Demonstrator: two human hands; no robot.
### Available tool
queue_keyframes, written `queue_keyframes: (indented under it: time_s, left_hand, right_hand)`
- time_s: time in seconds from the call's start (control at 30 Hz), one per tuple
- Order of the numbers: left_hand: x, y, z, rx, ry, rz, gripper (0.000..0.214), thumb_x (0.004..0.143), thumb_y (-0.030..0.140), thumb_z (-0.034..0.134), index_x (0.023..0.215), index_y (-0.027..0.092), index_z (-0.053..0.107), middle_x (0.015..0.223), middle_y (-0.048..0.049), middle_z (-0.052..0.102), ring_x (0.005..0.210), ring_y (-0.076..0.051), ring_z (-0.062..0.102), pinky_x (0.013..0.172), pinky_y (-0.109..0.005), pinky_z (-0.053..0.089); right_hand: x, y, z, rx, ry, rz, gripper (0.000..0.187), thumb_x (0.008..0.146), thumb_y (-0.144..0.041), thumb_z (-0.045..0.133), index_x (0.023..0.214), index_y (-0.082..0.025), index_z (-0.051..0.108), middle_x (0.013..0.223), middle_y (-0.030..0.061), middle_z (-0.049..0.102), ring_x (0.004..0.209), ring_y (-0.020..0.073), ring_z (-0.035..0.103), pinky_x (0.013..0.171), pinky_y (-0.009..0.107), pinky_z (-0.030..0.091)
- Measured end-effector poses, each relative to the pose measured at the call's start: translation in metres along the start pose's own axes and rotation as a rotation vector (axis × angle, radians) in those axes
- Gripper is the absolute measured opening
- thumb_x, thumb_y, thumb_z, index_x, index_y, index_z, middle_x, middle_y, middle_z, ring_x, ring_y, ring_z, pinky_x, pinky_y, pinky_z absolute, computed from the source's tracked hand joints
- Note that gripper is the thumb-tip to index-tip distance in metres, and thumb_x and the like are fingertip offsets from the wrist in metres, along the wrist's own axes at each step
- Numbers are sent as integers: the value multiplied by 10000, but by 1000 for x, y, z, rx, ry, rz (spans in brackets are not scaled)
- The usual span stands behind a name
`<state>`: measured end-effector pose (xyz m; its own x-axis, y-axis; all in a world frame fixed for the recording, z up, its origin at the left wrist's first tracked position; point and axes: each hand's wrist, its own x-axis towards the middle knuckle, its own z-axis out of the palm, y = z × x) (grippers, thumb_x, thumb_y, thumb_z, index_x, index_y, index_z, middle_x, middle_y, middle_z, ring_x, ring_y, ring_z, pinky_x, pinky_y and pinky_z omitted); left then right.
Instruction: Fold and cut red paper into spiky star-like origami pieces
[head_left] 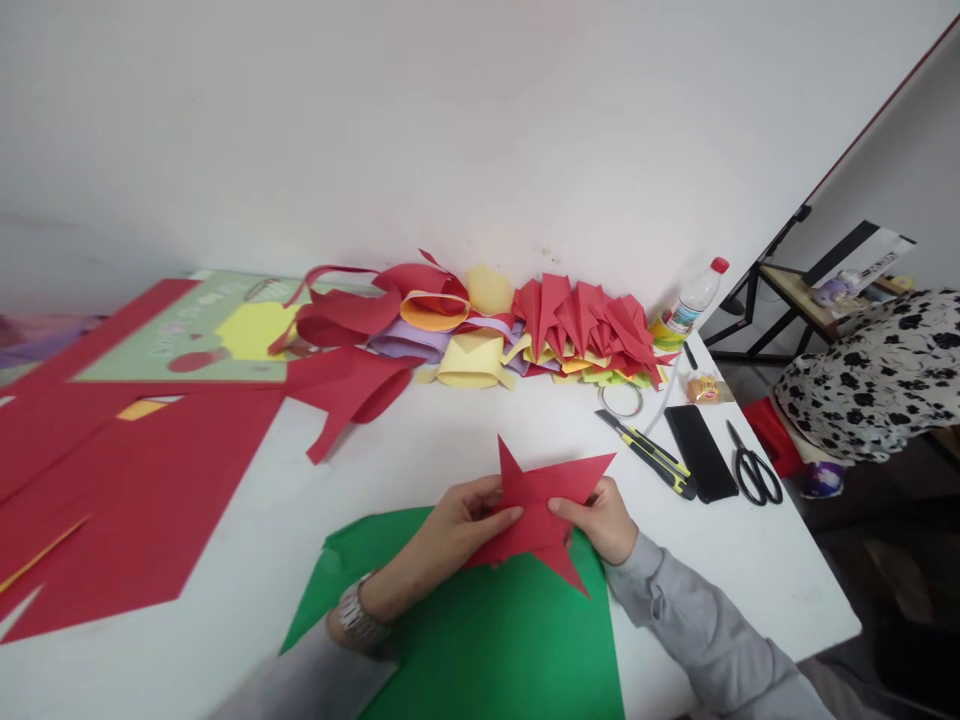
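Observation:
A red paper star [536, 505] with pointed arms is held up above a green sheet [495, 640] on the table. My left hand [469, 515] pinches its left side, thumb on the front face and fingers behind. On the right side my right hand [604, 520] grips it the same way, thumb across the front. The fingers behind the paper are mostly hidden. Beyond the star, along the wall, lie several folded red paper stars [585, 320] and rolled paper pieces, among them a yellow one [472, 360].
Large red sheets [187, 480] and a pale green board [180, 330] cover the left. At right lie a utility knife [649, 455], a black phone [701, 453], scissors [752, 470], a tape roll [620, 400] and a bottle [690, 305]. A person in a floral garment [877, 370] is beyond the table edge.

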<state>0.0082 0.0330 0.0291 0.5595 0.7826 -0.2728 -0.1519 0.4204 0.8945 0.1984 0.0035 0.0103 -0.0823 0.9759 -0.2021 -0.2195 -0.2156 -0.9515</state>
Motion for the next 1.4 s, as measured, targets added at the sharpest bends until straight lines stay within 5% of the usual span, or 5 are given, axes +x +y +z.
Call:
queue_keyframes:
  time_s: [0.23, 0.4, 0.53, 0.7, 1.4]
  left_hand:
    - [-8, 4, -5, -95, 60, 22, 341, 687, 339, 797, 987, 201, 712, 721, -27, 752, 536, -194, 667, 502, -296, 529]
    - [-12, -1, 3, -186, 96, 94, 431, 639, 520, 772, 917, 194, 726, 798, -72, 746, 741, -271, 683, 652, -393, 562]
    - [-10, -14, 19, -132, 161, 104, 297, 607, 399, 848, 763, 177, 727, 697, -40, 726, 706, -224, 656, 695, -330, 534]
    - [-9, -21, 22, -116, 234, 68, 252, 680, 340, 808, 870, 186, 746, 801, -36, 763, 883, -255, 678, 792, -336, 525]
    - [-9, -9, 16, -143, 264, 9, 241, 636, 384, 819, 657, 188, 680, 548, 15, 687, 410, -147, 571, 461, -274, 473]
  right_hand:
    - [1, 6, 1, 136, 61, -13, 302, 629, -394, 831, 749, -132, 740, 597, 40, 722, 423, 145, 612, 377, 224, 504]
    - [3, 5, 7, 267, 157, -25, 358, 633, -419, 828, 809, -125, 726, 665, 58, 739, 461, 146, 635, 394, 214, 529]
    - [0, 4, 13, 315, 155, -6, 361, 613, -410, 844, 791, -121, 721, 645, 55, 733, 458, 149, 639, 407, 220, 541]
    - [-3, 7, 16, 318, 130, 22, 365, 617, -415, 837, 798, -122, 716, 606, 45, 719, 432, 154, 629, 383, 230, 533]
    - [-4, 9, 10, 180, 123, -36, 277, 668, -376, 822, 731, -115, 756, 530, 40, 689, 440, 129, 614, 401, 204, 519]
